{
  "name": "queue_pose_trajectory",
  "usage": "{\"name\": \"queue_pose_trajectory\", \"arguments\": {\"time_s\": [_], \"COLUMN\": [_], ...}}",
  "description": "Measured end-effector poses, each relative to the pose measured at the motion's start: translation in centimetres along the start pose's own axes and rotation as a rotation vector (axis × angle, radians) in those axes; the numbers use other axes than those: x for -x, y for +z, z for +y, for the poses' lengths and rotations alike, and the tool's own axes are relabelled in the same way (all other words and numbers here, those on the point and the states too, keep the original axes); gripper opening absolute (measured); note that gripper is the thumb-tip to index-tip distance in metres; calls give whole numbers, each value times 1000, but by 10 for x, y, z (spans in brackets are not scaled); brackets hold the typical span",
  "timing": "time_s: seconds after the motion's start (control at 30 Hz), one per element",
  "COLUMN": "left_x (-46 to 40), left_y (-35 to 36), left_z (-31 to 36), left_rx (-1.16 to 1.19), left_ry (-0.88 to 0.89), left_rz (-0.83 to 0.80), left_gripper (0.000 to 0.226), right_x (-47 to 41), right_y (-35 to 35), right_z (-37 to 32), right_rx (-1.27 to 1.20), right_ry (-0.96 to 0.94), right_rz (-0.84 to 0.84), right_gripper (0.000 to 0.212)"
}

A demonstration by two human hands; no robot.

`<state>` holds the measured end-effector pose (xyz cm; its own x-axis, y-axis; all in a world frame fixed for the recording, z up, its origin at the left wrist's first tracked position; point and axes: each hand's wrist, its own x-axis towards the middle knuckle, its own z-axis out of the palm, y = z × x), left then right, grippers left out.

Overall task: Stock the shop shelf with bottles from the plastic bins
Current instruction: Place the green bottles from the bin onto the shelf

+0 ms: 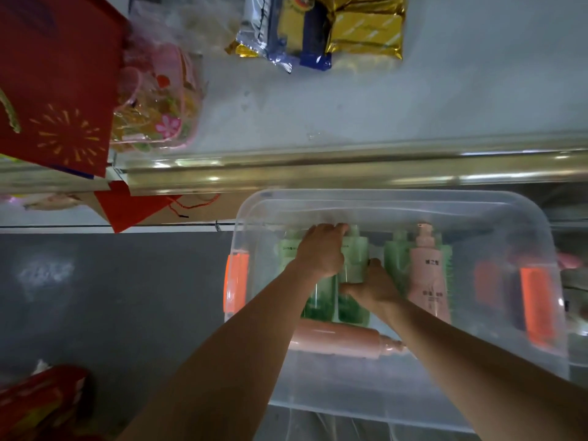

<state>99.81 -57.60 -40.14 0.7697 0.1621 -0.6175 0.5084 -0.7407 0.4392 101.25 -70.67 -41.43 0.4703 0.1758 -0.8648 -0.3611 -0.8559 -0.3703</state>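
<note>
Both forearms reaching into clear plastic bin (397,202), left hand (321,249) and right hand (372,284) gripping same green bottle (353,265).

A shop, white shelf (350,100) with clear front rail, foil snack packets (321,27), red gift bags (54,81), clear stock bin (397,386) of bottles (429,278)

A single head-worn wide-angle view looks steeply down from above, close over a clear bin (397,389) that fills the lower right. Both forearms reach in from the bottom edge. The shelf (350,109) runs across the upper half, dark floor (111,297) at left.
</note>
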Motion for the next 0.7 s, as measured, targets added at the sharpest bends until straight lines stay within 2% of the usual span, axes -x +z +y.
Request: {"name": "queue_pose_trajectory", "arguments": {"time_s": [0.07, 0.13, 0.27, 0.37, 0.53, 0.6, 0.7], "left_x": [2, 8, 24, 29, 50, 64, 84], "left_y": [-2, -5, -15, -20, -38, -47, -62], "left_z": [2, 4, 14, 20, 36, 42, 46], "left_rx": [90, 196, 444, 611, 947, 1082, 1237], "left_ry": [-19, -48, -90, -159, -323, -406, -470], "left_rz": [-30, -46, -10, 28, 184, 201, 161], "left_gripper": [63, 62, 44, 42, 34, 35, 39], "right_x": [5, 12, 28, 45, 76, 91, 116], "right_y": [-8, -18, -40, -51, -65, -72, -83], "right_z": [0, 1, 0, -4, -13, -19, -31], "right_rx": [-81, -208, -392, -529, -572, -563, -571], "right_ry": [12, 44, 162, 206, 161, 125, 62], "right_rz": [-27, -69, -169, -282, -415, -483, -564], "right_gripper": [42, 41, 28, 32, 42, 51, 51]}}
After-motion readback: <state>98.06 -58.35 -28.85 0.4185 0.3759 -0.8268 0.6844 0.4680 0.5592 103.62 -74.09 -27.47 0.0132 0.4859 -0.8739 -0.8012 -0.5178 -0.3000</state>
